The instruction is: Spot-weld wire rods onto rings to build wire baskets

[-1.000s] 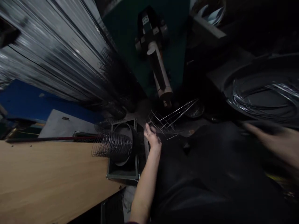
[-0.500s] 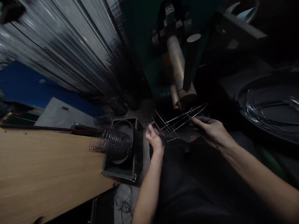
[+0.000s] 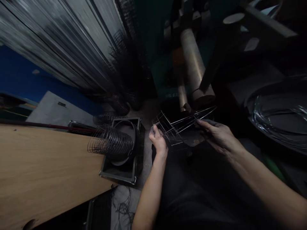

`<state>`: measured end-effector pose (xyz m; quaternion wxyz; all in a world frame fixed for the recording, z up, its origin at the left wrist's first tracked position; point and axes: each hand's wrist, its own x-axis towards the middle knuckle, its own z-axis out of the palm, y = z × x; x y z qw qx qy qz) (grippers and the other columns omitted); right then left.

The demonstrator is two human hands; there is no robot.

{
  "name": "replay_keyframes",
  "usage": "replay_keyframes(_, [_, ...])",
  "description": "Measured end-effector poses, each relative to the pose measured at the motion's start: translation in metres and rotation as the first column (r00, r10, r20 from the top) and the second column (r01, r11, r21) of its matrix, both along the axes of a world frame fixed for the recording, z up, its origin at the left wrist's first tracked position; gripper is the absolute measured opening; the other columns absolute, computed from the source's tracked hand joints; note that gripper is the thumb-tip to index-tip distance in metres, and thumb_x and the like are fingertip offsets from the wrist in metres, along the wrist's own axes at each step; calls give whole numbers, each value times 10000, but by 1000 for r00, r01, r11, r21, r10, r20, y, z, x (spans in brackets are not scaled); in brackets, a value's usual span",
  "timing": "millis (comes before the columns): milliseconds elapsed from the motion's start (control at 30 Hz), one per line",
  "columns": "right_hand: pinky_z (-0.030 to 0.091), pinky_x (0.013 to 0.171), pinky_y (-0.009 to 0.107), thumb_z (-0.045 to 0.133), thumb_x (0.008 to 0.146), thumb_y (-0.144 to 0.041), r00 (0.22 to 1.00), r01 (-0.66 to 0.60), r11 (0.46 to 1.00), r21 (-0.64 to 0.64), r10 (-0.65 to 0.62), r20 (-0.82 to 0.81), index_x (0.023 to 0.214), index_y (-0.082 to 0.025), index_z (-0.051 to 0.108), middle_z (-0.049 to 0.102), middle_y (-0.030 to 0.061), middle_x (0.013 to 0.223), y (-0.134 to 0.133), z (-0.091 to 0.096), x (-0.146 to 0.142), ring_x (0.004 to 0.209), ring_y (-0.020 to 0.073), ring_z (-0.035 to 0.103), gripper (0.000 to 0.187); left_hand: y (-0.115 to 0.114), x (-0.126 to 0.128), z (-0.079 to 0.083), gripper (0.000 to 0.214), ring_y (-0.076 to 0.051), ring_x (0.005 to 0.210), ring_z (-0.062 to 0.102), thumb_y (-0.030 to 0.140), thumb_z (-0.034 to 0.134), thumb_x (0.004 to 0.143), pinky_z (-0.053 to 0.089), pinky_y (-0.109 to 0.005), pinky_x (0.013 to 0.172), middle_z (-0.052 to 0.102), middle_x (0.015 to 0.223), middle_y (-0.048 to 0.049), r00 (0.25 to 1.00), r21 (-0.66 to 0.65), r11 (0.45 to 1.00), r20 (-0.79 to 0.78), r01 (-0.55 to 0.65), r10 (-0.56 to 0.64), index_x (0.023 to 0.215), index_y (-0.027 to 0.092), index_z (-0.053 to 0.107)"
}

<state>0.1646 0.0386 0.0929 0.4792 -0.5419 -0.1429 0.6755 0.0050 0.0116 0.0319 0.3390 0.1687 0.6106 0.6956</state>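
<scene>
Between my two hands is a small wire frame of thin, shiny metal rods, some bent into squares and a pointed loop. My left hand is closed on its left end, thumb on top. My right hand pinches the loop side at the right, with thumb and forefinger together. Just beyond the wire frame are the ends of a thick metal cylinder and a thinner rod of a dark green machine. The wire frame's lower part blurs into the dark.
Left of my arm stands a grey crate holding a round tub with a stack of wire rings. A wooden board lies at far left. Coiled wire sits at the right. Loose dark wire lies on the floor.
My view has shifted, so the machine appears further right and the crate further left. The wire frame is tilted slightly differently, still held in both hands.
</scene>
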Motion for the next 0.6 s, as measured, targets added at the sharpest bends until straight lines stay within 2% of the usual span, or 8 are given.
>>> replay_keyframes(167, [488,473,90,669,776,-9,999,44,998,-36,-45,-11,701,-90,695,660,41,680,3,4,-3,579,81,618,114,4,-2,3,469,-47,438,259,598,586,793,195,-199,445,300,493,94,1000,4,1000,14,-3,3,787,130,611])
replay_keyframes(400, [485,467,86,617,805,27,996,83,994,-70,-86,-38,671,-80,683,646,35,665,7,8,-8,558,66,607,183,6,-1,7,406,-43,406,248,523,595,823,162,-194,431,278,452,105,994,-21,1000,109,13,-11,852,121,640])
replay_keyframes(600, [509,497,97,655,802,-36,995,87,994,-60,-89,-34,752,-96,709,681,45,772,-1,5,3,639,83,635,94,14,-4,5,347,-38,399,226,473,594,837,158,-192,422,269,458,111,986,-5,1000,168,-12,13,772,133,585])
